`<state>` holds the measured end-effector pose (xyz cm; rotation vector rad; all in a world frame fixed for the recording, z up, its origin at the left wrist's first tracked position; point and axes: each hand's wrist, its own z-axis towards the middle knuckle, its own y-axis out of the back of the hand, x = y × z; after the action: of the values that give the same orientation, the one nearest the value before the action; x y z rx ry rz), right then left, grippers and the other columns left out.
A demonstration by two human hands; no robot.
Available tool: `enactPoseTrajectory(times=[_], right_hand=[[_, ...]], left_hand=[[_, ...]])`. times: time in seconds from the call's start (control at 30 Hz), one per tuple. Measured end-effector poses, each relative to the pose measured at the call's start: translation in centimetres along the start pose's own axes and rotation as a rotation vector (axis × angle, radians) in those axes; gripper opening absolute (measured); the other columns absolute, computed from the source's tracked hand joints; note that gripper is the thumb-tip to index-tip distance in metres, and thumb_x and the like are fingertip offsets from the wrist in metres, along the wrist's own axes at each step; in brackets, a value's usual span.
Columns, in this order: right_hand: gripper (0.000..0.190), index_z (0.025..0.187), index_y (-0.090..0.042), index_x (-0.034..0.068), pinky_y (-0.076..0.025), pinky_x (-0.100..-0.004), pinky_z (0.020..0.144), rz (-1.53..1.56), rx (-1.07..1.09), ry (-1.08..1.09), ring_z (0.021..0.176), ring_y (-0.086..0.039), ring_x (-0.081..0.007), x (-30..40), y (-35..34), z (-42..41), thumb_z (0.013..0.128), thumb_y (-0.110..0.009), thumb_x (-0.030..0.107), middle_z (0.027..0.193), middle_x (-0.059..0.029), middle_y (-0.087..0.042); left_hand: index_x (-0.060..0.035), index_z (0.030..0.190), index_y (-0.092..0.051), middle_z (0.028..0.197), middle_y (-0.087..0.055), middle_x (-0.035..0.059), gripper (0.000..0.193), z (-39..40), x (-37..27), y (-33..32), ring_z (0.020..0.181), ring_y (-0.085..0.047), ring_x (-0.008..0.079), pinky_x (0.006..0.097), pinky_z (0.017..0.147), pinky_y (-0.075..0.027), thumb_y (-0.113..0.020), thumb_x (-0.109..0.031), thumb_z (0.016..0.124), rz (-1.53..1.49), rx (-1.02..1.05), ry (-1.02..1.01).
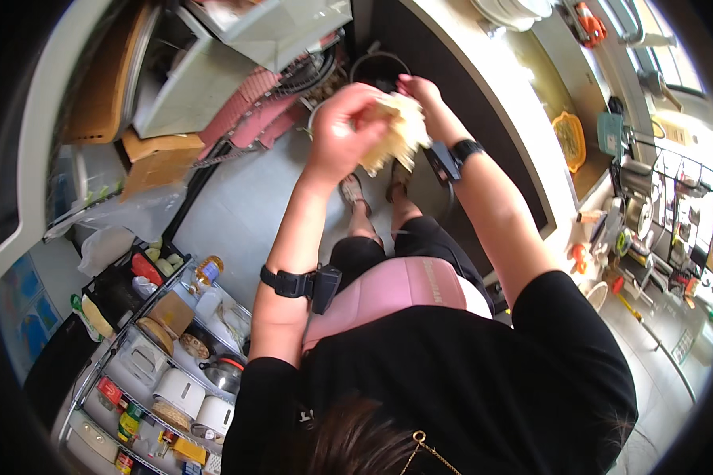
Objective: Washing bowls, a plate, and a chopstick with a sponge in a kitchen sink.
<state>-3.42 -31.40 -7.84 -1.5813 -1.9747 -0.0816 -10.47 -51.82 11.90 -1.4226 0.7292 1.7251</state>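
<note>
My left hand (347,133) grips a ragged, pale yellow clump (399,130) above the floor. Its material is not certain; it could be leafy vegetable or crumpled cloth. Beyond the clump, my right hand (420,90) reaches to the edge of a dark round bin or bucket (380,56). Its fingertips are close to the bin's rim, and contact cannot be made out. The clump hides part of my right hand's surroundings.
On the right runs a white counter (487,101) with a sink and a yellow basket (568,142). A wire shelf rack (110,350) with kitchen goods stands at left. Pink wire-fronted drawers (255,113) and a cardboard box (160,160) flank the grey floor (237,202).
</note>
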Motion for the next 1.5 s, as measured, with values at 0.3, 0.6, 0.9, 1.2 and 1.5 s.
enactPoseTrajectory(times=[0.3,0.6,0.9,1.2,1.5], right_hand=[[0.015,0.097,-0.064,0.009,-0.05,-0.0286,0.067,-0.011,0.167,0.031,0.071,-0.06,-0.0122,1.2,1.6,-6.9,0.09,-0.051,0.013,0.089,-0.0045,-0.066],[0.018,0.102,-0.059,0.006,-0.052,-0.0269,0.066,-0.036,0.146,0.107,0.071,-0.061,-0.0117,2.2,1.2,-10.6,0.092,-0.045,0.011,0.091,-0.006,-0.067],[0.015,0.099,-0.059,0.005,-0.051,-0.0259,0.062,0.033,0.105,0.234,0.069,-0.061,-0.0126,3.4,3.8,-14.6,0.089,-0.051,0.011,0.087,-0.0069,-0.066],[0.021,0.107,-0.058,0.004,-0.053,-0.0222,0.064,0.072,-0.038,0.412,0.074,-0.063,-0.0089,9.8,12.3,-14.7,0.09,-0.048,0.01,0.094,-0.0069,-0.067],[0.02,0.106,-0.058,0.004,-0.053,-0.0258,0.071,0.143,-0.194,0.436,0.079,-0.062,-0.0119,17.0,24.1,-10.7,0.088,-0.051,0.008,0.096,-0.0083,-0.067]], left_hand=[[0.0037,0.11,-0.058,0.103,-0.061,0.0128,0.024,0.2,-2.0,13.6,0.089,-0.061,0.0218,0.0305,0.078,-0.049,-0.055,-0.003,0.088,0.644,-0.796,-0.264],[-0.0081,0.102,-0.064,0.089,-0.053,0.0073,0.025,6.0,-8.4,14.2,0.083,-0.055,0.0244,0.0352,0.075,-0.046,-0.064,-0.006,0.077,1.091,-0.836,-0.428],[-0.0076,0.091,-0.068,0.09,-0.067,0.0082,0.015,7.4,-4.9,15.6,0.081,-0.063,0.025,0.0353,0.071,-0.049,-0.06,-0.02,0.086,1.057,-0.659,-0.254],[-0.0007,0.093,-0.061,0.093,-0.061,0.0119,0.011,9.6,-3.8,4.6,0.087,-0.059,0.0287,0.0392,0.078,-0.047,-0.056,-0.001,0.084,0.93,-0.542,-0.774],[-0.0008,0.093,-0.064,0.088,-0.064,0.0095,0.011,18.9,5.0,-14.1,0.077,-0.062,0.0177,0.0259,0.068,-0.047,-0.058,-0.006,0.086,0.658,0.203,-0.18]])
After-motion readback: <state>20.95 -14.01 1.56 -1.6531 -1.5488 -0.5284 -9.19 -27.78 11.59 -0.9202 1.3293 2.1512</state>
